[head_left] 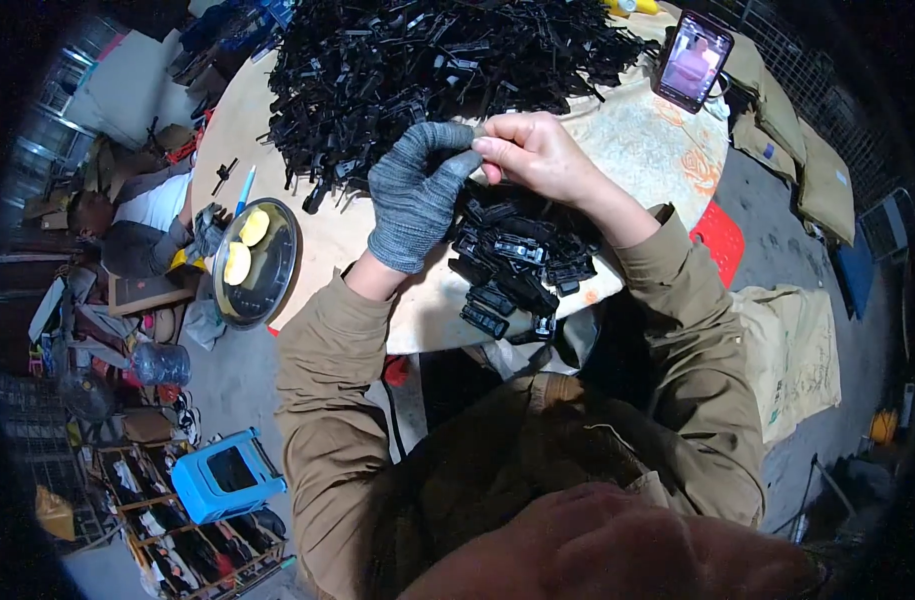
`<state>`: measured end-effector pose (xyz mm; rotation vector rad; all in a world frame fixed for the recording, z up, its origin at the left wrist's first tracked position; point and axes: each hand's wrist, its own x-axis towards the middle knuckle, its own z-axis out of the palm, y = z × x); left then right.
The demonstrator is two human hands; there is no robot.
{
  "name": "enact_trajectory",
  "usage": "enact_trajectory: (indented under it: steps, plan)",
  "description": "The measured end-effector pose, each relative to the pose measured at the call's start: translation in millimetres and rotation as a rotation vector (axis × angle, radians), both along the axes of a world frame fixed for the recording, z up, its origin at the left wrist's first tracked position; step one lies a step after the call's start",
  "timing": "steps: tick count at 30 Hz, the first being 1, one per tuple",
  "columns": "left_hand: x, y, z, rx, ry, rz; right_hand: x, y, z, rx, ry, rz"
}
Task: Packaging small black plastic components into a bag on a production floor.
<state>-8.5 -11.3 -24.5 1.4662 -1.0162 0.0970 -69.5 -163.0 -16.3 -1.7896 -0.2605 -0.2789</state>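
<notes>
My left hand, in a grey knitted glove, has its thumb and fingers pinched together over the round table. Its fingertips meet those of my bare right hand, which is also pinched closed. Whatever lies between the fingertips is too small or hidden to make out. Just beneath my hands is a small heap of black plastic clip-like parts, some with shiny faces. Beyond them rises a large pile of thin black plastic parts.
A phone leans upright at the far right. On the left sit a metal plate with yellow pieces and a blue pen. Another person's gloved hand is beside the plate. A blue stool and sacks stand on the floor.
</notes>
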Motion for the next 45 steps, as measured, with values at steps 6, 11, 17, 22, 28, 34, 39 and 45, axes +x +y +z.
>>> enact_trajectory:
  steps: [6, 11, 17, 22, 28, 34, 39, 45]
  plan:
    - [3.8, -6.4, -3.5, 0.070, 0.026, 0.033, 5.5, -5.5, -7.2, 0.050, 0.013, -0.059]
    - [1.8, 0.7, -1.3, -0.056, 0.446, -0.225, 12.5, -43.8, -1.4, 0.007, -0.257, -0.481]
    - [-6.2, -0.6, 4.7, 0.118, 0.170, -0.129, 20.6, -107.0, -15.7, -0.129, -0.265, -0.705]
    - [-14.9, 4.8, 7.8, 0.211, -0.260, -0.096, 14.6, -77.7, -16.4, -0.679, 0.038, -0.386]
    - [-25.1, 4.0, 13.0, 0.461, -0.280, -0.307, 20.0, -60.3, -22.1, -1.074, 0.017, -0.502]
    - [-20.0, 4.0, 8.8, 0.495, -0.358, -0.400, 30.2, -62.4, -31.3, -1.239, -0.071, -0.422]
    - [-19.6, 3.7, 7.7, 0.500, -0.337, -0.411, 30.3, -62.6, -29.4, -1.231, -0.069, -0.432]
    - [-18.0, 0.7, 11.4, 0.276, 0.033, -0.245, 27.8, -70.5, -28.3, -1.028, -0.204, -0.458]
